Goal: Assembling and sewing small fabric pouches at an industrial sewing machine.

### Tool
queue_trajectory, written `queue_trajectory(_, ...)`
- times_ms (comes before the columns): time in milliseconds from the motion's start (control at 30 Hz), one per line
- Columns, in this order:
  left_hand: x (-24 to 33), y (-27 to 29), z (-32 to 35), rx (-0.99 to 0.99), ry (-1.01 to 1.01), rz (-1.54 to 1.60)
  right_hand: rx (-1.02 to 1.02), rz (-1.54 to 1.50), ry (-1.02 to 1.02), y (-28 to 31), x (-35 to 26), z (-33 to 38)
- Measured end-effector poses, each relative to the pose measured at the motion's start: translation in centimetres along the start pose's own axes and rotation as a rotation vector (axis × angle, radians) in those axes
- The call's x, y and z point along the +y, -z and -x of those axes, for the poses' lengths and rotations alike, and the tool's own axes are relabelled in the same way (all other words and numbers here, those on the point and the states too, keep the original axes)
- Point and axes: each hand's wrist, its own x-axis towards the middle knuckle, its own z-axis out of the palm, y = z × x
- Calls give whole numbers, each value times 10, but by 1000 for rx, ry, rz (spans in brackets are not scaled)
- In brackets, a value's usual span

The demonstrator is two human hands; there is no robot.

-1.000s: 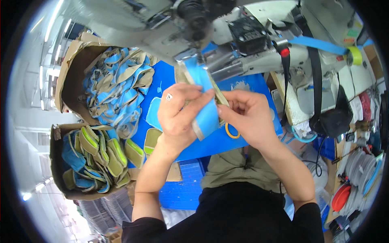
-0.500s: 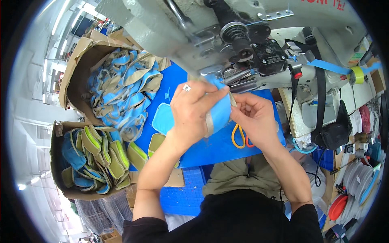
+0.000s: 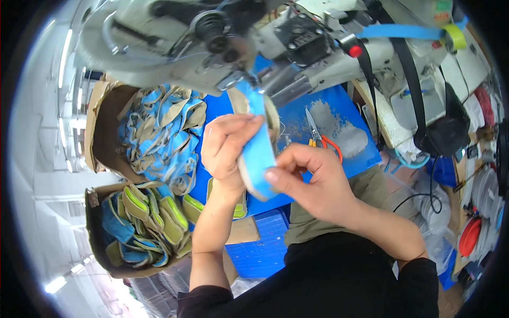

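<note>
A blue fabric strip with a beige edge [image 3: 259, 159] hangs from the needle area of a sewing machine [image 3: 212, 50] and curves down toward me. My left hand [image 3: 227, 147] is closed on the strip's left side, its fingers bent over the upper part. Lower down, my right hand [image 3: 318, 183] pinches the strip's right edge between thumb and forefinger. Beige cloth [image 3: 272, 119] loops behind the strip under the machine. Scissors with orange handles [image 3: 334, 148] lie just beyond my right hand, their blades pointing away.
Left of the blue table [image 3: 289, 199] stands a cardboard box [image 3: 103, 138] of tangled blue and beige strips. A nearer box [image 3: 98, 233] holds folded olive and blue pads. Blue tape [image 3: 400, 32] runs through a yellow roll [image 3: 454, 38]. Dust [image 3: 344, 135] covers the table's right part.
The view has turned, so the machine sits farther left. My right hand has moved down along the strip, and more of the strip's blue face shows. The scissors are now fully visible.
</note>
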Motion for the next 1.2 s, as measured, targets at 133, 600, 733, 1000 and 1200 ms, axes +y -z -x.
queue_trajectory(133,4,-2,3,41,104,79,-28,89,146,-4,-22,-8)
queue_trajectory(600,11,3,-2,-29,-75,-3,210,198,142,13,29,-51)
queue_trajectory(733,16,3,-9,-57,-114,-52,319,348,273,16,40,-51)
queue_trajectory(1000,18,4,-12,-154,-139,-92,328,417,314,19,33,-49)
queue_trajectory(1200,-1,-1,-18,-169,-110,-145,373,365,319,13,31,-73)
